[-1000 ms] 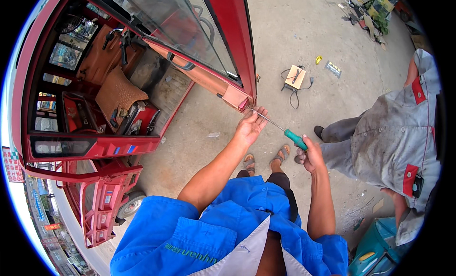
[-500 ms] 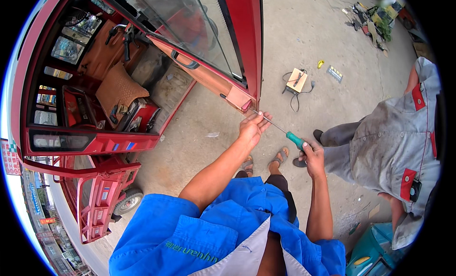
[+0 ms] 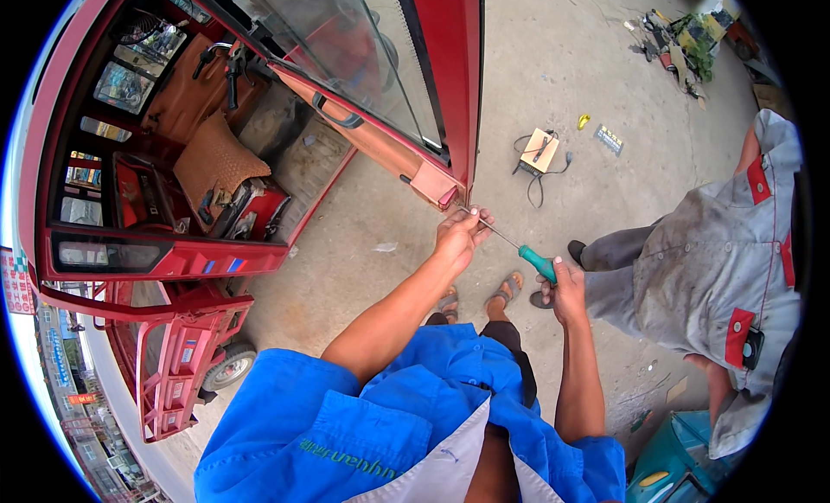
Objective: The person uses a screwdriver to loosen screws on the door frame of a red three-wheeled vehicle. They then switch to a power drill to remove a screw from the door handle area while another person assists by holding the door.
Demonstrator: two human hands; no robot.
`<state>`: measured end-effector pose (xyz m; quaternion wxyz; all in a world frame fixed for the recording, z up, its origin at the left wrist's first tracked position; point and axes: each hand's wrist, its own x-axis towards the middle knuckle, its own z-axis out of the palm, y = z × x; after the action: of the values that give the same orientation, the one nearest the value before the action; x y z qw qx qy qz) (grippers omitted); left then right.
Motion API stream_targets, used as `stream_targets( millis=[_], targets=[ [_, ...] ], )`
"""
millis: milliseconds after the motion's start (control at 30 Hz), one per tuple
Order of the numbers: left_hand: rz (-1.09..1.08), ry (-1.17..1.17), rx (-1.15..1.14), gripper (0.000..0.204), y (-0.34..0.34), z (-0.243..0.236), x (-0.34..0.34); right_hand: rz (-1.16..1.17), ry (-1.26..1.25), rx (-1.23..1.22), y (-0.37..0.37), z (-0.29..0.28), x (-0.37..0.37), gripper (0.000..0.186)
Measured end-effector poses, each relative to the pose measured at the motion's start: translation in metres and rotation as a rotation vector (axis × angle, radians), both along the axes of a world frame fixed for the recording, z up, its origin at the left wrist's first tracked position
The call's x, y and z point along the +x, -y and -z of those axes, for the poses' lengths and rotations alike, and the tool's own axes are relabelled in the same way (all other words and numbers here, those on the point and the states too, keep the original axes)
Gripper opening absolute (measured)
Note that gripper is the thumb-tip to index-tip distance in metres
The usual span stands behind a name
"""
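Observation:
My right hand (image 3: 566, 291) is closed on the green handle of a long screwdriver (image 3: 538, 262). My left hand (image 3: 462, 235) pinches the screwdriver's thin shaft near its far end. That end reaches the lower corner of the open red vehicle door (image 3: 471, 114), by a pinkish part (image 3: 437, 185) at the end of the tan inner panel (image 3: 372, 144); the exact tip is hidden.
A red three-wheeled vehicle (image 3: 164, 261) with cluttered seat fills the left. A person in grey overalls (image 3: 700, 269) stands close at right. A corded device (image 3: 538, 153), a yellow object (image 3: 584, 121), a scrap pile (image 3: 679, 49) and a teal object (image 3: 670, 460) are on the ground around.
My left fingers have curled closer round the shaft, and my right hand with the handle sits slightly lower. The door and person in grey appear shifted slightly with the view.

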<state>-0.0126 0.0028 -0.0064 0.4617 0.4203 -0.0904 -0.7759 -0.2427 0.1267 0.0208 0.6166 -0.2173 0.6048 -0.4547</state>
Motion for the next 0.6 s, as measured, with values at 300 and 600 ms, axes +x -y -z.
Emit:
stream_targets(
  millis=[300, 600],
  targets=[
    [0.047, 0.162, 0.06, 0.023, 0.002, -0.01, -0.002, -0.025, -0.257, -0.168, -0.007, -0.002, 0.006, 0.047],
    [0.126, 0.172, 0.025, 0.02, 0.001, -0.017, 0.002, 0.104, -0.001, -0.049, -0.001, -0.019, 0.012, 0.044]
  ],
)
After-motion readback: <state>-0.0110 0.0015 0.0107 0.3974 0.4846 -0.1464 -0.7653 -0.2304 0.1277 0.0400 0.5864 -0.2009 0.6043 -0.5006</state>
